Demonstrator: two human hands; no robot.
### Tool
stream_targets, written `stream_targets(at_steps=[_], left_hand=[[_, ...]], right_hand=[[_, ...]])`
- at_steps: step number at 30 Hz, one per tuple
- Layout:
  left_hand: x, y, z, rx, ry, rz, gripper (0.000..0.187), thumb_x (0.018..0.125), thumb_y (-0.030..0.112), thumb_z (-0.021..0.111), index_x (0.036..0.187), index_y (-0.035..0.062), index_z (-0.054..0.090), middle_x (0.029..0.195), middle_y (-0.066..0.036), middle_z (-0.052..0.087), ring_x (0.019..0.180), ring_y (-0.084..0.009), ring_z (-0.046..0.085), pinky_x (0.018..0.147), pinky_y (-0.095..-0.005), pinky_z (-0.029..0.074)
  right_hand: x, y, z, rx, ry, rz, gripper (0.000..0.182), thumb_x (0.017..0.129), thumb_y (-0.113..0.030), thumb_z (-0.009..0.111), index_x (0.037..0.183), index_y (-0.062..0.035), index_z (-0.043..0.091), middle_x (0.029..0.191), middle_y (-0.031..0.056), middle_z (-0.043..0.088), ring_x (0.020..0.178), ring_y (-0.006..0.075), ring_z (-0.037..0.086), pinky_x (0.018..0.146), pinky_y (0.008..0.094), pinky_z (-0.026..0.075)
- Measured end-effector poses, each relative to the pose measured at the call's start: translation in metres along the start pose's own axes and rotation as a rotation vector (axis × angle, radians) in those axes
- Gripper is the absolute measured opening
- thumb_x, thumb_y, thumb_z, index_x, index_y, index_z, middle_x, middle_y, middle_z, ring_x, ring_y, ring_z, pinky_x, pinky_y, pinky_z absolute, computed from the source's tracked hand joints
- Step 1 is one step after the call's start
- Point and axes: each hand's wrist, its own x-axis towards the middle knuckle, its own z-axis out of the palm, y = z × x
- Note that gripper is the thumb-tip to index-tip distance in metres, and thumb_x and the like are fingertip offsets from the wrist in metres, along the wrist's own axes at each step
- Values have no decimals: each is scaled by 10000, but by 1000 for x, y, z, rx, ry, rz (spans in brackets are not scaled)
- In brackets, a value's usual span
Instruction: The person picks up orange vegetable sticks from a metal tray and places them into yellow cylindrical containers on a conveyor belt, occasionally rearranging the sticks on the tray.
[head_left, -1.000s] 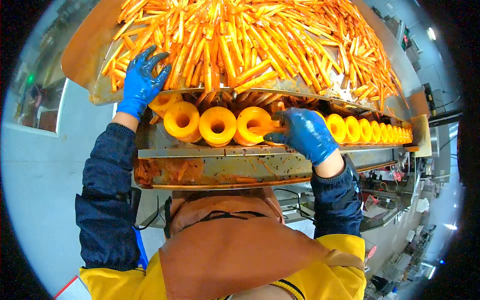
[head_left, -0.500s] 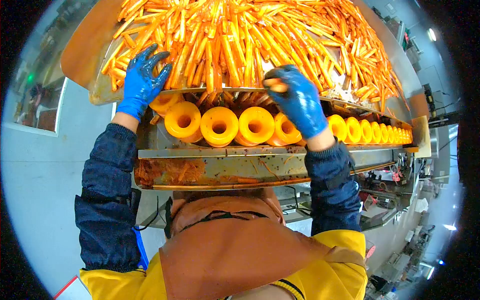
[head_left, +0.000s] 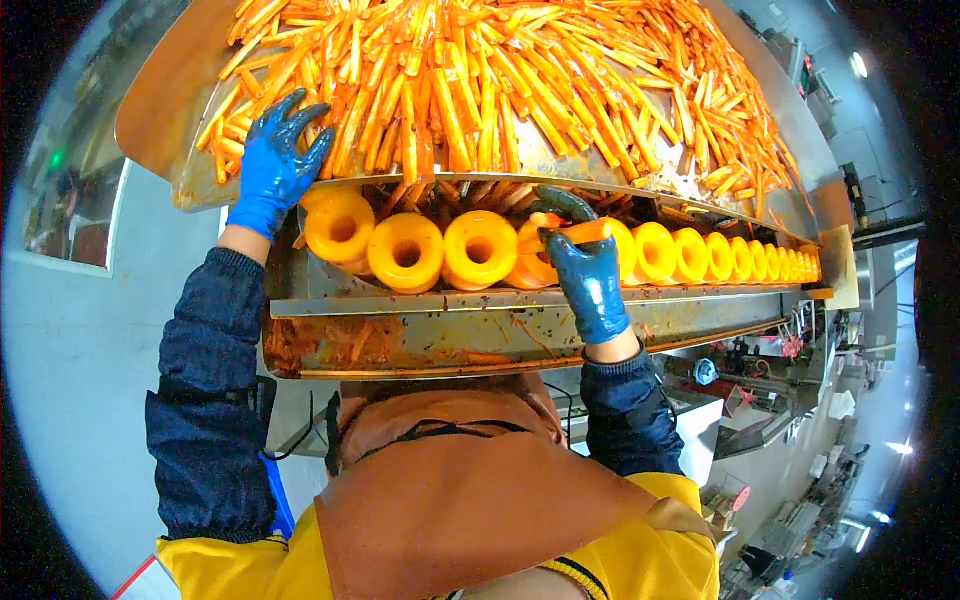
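Note:
A heap of orange, sauce-coated food sticks (head_left: 455, 110) covers the metal tray at the top. My left hand (head_left: 275, 165), in a wet blue glove, lies at the heap's left side with fingers spread and nothing visibly gripped. Below the tray edge runs a row of yellow cups (head_left: 405, 255) with round holes facing me. In front of this row, my gloved right hand (head_left: 590, 285) is closed on an orange stick (head_left: 585, 233), pinched between thumb and fingers. A smaller orange piece shows beside its fingertips. The hand partly covers the cups behind it.
A metal rail (head_left: 430, 303) runs along the near side of the cups, and a sauce-stained trough (head_left: 440, 340) lies below it. The tray's front edge (head_left: 560, 182) stands above the cups. Other equipment fills the right background.
My right hand has come down from the heap's edge to the front of the cups, with orange pieces still in it. The cups have shifted left. My left hand has barely moved.

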Motion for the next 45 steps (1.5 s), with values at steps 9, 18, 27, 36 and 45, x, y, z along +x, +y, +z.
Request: stream_targets(at_steps=[9, 18, 27, 36, 45], left_hand=[[0, 0, -1, 15, -47, -7, 332, 820, 285, 634, 1137, 188, 631, 1290, -106, 523, 1178, -317, 485, 1008, -417, 373], [1, 2, -2, -21, -8, 3, 303, 796, 300, 672, 1085, 210, 662, 1246, -109, 549, 1143, -318, 498, 994, -418, 383], [21, 104, -22, -362, -173, -194, 459, 819, 324, 666, 1174, 46, 582, 1004, -151, 623, 913, -287, 611, 772, -378, 501], [100, 154, 45, 33, -474, -206, 1002, 733, 583, 626, 1371, -98, 261, 1148, -319, 521, 944, -373, 604, 784, -419, 511], [96, 75, 12, -735, -386, -437, 632, 773, 276, 616, 1310, -8, 437, 923, -120, 595, 829, -194, 570, 759, -289, 460]], right_hand=[[-10, 14, -60, 217, 298, 307, 183, 814, -146, 601, 947, -33, 659, 777, 15, 614, 581, 76, 489, 517, 212, 396], [-7, 4, -26, -3, -2, 323, 315, 812, -110, 622, 1117, -35, 603, 965, 56, 662, 795, 113, 595, 679, 237, 468], [76, -46, -84, -693, 86, 41, 274, 855, -242, 621, 1015, -26, 671, 893, 108, 689, 806, 152, 634, 733, 291, 497], [182, -11, -73, -1172, -131, -16, 651, 719, -552, 650, 1001, 35, 653, 955, 232, 653, 899, 340, 630, 811, 377, 475], [121, -14, -115, -191, 230, -36, 282, 839, -269, 598, 955, -28, 689, 813, 38, 646, 769, 153, 598, 679, 259, 437]])
